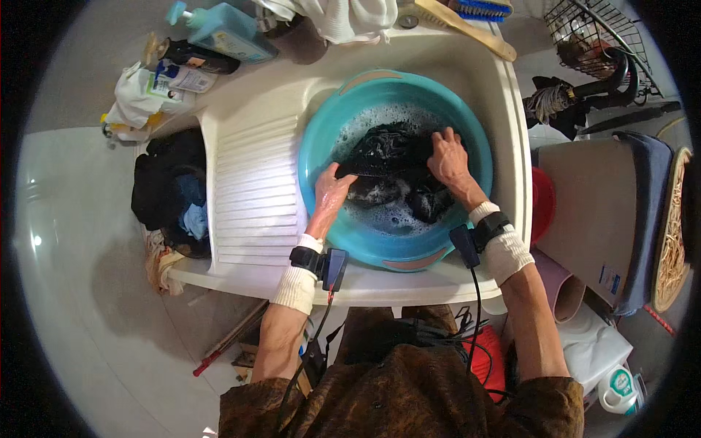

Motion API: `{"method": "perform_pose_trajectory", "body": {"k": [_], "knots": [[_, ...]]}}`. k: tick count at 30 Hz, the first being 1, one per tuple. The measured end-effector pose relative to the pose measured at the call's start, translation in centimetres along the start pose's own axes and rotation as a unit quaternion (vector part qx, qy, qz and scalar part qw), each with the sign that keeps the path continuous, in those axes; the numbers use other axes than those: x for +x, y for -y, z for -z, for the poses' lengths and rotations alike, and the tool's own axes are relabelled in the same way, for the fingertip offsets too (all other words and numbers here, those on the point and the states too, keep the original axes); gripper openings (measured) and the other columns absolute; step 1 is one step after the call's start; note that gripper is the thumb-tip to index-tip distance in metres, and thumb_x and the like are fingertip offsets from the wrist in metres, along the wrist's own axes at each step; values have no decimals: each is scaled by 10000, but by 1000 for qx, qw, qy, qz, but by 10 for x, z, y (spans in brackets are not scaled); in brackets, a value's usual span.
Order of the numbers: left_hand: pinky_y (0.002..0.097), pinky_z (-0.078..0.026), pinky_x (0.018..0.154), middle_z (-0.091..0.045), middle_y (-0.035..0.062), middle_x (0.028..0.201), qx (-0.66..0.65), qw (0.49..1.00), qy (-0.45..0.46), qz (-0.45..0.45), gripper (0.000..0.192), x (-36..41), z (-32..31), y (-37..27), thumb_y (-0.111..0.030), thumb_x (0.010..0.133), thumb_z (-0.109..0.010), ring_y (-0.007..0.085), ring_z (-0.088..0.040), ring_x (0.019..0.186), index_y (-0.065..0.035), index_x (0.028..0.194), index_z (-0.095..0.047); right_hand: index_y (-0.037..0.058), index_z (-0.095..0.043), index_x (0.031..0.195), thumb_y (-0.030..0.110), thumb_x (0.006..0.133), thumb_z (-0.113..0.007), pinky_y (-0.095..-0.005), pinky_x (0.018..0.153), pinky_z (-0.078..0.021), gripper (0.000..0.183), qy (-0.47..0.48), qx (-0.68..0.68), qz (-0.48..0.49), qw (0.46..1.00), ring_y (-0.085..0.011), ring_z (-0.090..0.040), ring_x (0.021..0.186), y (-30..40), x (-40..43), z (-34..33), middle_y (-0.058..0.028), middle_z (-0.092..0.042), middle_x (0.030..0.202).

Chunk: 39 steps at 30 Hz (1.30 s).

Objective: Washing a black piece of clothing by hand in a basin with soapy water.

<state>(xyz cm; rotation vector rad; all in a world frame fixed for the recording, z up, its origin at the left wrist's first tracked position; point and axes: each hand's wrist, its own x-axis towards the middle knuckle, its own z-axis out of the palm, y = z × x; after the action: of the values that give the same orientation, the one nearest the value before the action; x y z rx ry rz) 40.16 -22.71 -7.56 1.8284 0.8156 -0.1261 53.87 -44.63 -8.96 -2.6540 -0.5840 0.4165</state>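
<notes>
A turquoise plastic basin stands in the white laundry sink, with soapy, sudsy water inside. Dark wet cloth lies partly sunk in the suds. At the basin's left side, my left hand pinches an edge of the cloth between thumb and fingers. My right hand grips the same dark cloth near the right side, its fingers curled into the fabric. The cloth stretches between both hands. Both wrists wear light knitted cuffs with black straps and small cabled devices.
Left of the basin is a ribbed washboard, and beyond it a pile of dark clothes. A pump bottle and other bottles line the back left ledge. A wooden-handled brush lies on the back rim. Cables hang from both wrists.
</notes>
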Motion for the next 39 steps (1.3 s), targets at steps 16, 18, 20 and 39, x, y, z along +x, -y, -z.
{"method": "perform_pose_trajectory", "body": {"k": [16,18,20,39], "knots": [[267,-460,682,-602,75,806,-91,980,51,-167,287,-88,115,-113,35,622,-648,150,-566,716,13,882,-527,136,-521,1056,52,727,-455,-494,648,-449,345,-216,126,94,964,-422,-572,722,72,-71,151,-228,-599,766],[263,-459,597,-601,66,687,24,961,-29,-276,270,-88,137,-120,9,605,-653,136,-563,630,-11,853,-549,66,-570,999,13,717,-407,-423,670,-472,330,-259,95,136,952,-362,-606,754,76,-74,169,-206,-615,825],[253,-446,572,-597,46,654,52,939,-42,-336,208,-102,160,-145,-2,622,-645,119,-554,612,-26,820,-586,60,-624,938,11,718,-399,-381,656,-492,318,-315,102,169,928,-296,-635,695,89,-88,198,-195,-621,806],[273,-446,602,-592,67,722,303,882,87,-351,200,-162,244,-219,-6,657,-639,140,-550,669,22,851,-604,89,-651,866,33,690,-471,-449,646,-500,258,-440,-27,196,876,-361,-624,729,134,-113,255,-189,-624,711]]}}
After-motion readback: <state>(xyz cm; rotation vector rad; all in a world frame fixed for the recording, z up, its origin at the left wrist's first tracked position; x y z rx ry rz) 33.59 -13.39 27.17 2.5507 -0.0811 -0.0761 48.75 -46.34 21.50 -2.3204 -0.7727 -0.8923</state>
